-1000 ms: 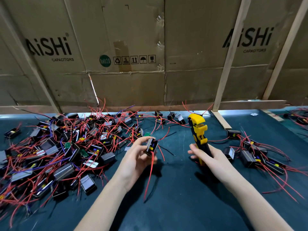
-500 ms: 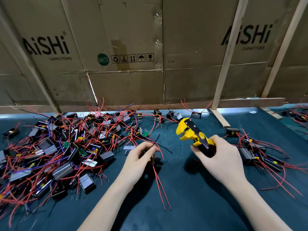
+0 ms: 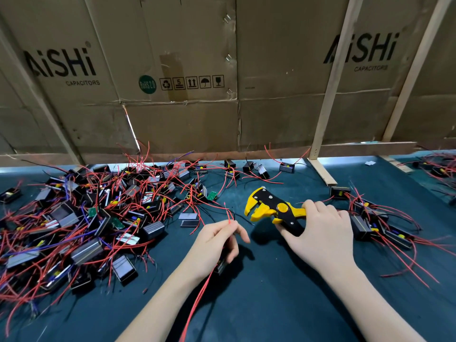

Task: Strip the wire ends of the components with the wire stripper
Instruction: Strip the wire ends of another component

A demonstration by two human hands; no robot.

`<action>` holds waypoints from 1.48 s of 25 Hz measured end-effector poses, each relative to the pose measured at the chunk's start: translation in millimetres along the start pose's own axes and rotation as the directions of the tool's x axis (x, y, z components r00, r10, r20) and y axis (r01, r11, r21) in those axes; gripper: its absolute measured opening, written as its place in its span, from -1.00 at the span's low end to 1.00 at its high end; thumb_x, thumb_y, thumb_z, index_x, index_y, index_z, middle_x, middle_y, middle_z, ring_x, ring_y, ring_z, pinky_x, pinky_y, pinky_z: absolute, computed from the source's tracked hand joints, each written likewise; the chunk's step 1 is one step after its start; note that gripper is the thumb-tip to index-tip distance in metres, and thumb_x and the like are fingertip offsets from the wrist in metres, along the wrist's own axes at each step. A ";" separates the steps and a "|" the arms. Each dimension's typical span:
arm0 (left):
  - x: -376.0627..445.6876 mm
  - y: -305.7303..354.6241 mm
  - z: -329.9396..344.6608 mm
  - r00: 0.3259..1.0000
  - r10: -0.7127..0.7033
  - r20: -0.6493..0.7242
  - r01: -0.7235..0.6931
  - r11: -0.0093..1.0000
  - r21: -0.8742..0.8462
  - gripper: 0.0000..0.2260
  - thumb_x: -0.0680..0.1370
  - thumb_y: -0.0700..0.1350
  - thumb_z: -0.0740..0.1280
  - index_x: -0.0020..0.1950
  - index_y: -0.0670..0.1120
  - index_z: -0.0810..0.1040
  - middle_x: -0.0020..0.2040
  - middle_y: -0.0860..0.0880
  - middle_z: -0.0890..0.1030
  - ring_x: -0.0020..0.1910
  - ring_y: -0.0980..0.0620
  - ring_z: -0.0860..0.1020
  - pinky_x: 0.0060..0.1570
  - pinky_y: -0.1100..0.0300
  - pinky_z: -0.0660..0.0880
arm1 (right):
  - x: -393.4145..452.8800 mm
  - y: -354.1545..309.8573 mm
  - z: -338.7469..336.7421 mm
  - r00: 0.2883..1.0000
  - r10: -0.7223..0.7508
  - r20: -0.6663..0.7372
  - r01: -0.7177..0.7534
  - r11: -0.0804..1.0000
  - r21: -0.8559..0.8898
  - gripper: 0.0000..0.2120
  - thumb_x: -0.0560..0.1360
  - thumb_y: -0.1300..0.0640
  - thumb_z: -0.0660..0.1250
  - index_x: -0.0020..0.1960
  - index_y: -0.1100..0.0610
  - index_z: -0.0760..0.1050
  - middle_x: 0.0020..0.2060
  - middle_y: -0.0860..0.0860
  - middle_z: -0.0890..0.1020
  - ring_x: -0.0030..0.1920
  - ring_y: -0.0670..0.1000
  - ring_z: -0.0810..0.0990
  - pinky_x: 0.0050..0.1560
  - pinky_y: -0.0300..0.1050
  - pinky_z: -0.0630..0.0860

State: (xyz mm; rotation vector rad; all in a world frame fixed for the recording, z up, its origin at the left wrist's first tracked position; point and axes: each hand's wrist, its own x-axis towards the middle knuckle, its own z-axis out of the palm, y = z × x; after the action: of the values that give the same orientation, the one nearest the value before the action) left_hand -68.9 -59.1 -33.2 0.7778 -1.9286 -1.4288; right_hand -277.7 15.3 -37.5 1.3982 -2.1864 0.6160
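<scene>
My right hand [image 3: 323, 236] grips the handles of the yellow and black wire stripper [image 3: 270, 208], whose jaws point left. My left hand [image 3: 214, 245] pinches a red wire [image 3: 228, 214] between thumb and forefinger, with the wire end sticking up a short way left of the jaws. A small black component [image 3: 221, 265] hangs under that hand, mostly hidden by the palm, and its other red wire trails down toward me. The wire end and the jaws are apart.
A big heap of black components with red wires [image 3: 81, 218] covers the left of the dark green table [image 3: 271, 304]. A smaller group [image 3: 377, 223] lies at the right. Cardboard panels [image 3: 187, 70] and wooden slats [image 3: 328, 95] wall the back.
The stripper tipped from upright to lying with its jaws pointing left. My left hand shifted from holding the component's body to pinching a wire end, and the component dropped below the palm.
</scene>
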 end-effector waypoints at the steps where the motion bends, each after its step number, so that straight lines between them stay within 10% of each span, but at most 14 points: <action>1: -0.6 0.8 -0.2 0.999 -0.024 0.025 0.025 1.000 -0.018 -0.60 0.68 -0.03 0.09 -0.18 -0.14 0.61 -0.53 -0.03 0.43 -0.54 0.03 0.30 -0.47 0.27 0.30 | -0.9 -2.3 0.0 1.000 -0.011 -0.009 0.011 1.000 0.005 -0.43 0.26 -0.31 0.48 -0.15 0.20 0.50 -0.29 0.09 0.58 -0.23 0.20 0.55 -0.11 0.06 0.36; 16: -0.8 6.2 -2.1 0.994 -0.102 0.037 0.103 0.995 -0.003 -0.67 0.45 -0.04 0.22 -0.51 -0.07 0.43 -0.48 -0.03 0.40 -0.47 0.10 0.23 -0.45 0.37 0.17 | -4.7 -10.4 -3.0 0.988 -0.155 -0.012 0.155 0.988 0.009 -0.48 0.25 -0.31 0.47 -0.24 0.13 0.45 -0.33 0.02 0.54 -0.27 0.16 0.53 -0.17 0.01 0.29; 37: -0.8 6.0 -5.0 0.992 -0.121 0.029 0.119 0.991 0.063 -0.70 0.43 -0.02 0.20 -0.49 -0.08 0.36 -0.40 -0.13 0.33 -0.37 -0.01 0.21 -0.41 0.31 0.17 | -2.5 -10.4 -10.0 0.986 -0.160 0.042 0.161 0.987 -0.021 -0.45 0.10 -0.28 0.59 -0.49 0.08 0.33 -0.60 -0.01 0.43 -0.55 0.11 0.37 -0.37 -0.17 0.18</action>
State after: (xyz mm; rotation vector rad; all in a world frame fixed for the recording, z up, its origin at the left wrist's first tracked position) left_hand -65.2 -60.0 -26.3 0.9183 -1.9872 -1.4674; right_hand -265.7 19.1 -29.9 1.5677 -2.0785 0.5057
